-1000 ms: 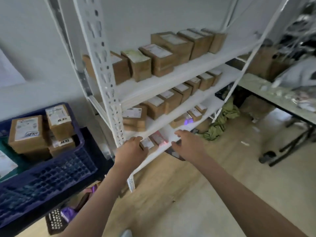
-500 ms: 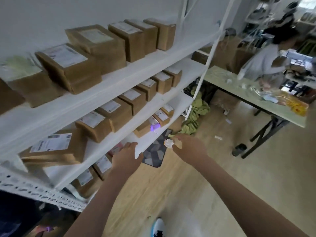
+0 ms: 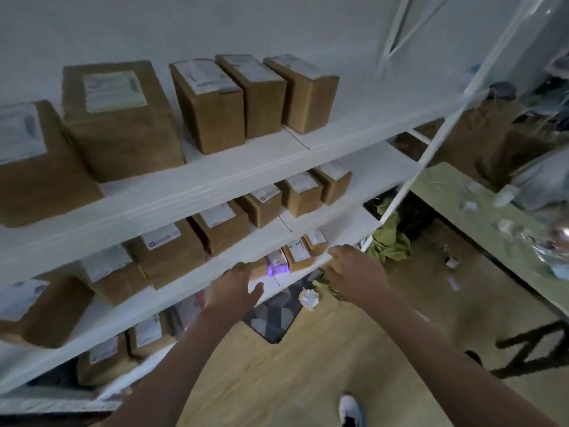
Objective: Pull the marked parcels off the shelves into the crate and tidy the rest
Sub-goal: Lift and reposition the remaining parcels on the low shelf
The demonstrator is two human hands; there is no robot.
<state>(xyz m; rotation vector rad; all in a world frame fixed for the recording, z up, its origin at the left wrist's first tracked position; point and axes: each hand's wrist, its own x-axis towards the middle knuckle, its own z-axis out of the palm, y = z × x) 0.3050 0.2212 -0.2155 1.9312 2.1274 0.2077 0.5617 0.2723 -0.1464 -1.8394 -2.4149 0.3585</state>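
Parcel labels (image 3: 115, 90) too blurred

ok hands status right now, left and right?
Left hand: open, fingers spread at the shelf edge, reaching toward the purple-lit parcel, holding nothing.
Right hand: open by the small parcels; no grip visible.

White shelves (image 3: 215, 180) carry rows of brown boxes (image 3: 209, 106) with white labels, five on the top board and more on the two boards below. Near the right end of the lowest board one box (image 3: 277, 268) shows a purple glow. On the wood floor (image 3: 308, 365) lie a patterned mat (image 3: 274, 315), a white wad (image 3: 308, 298) and a green cloth (image 3: 389, 245).
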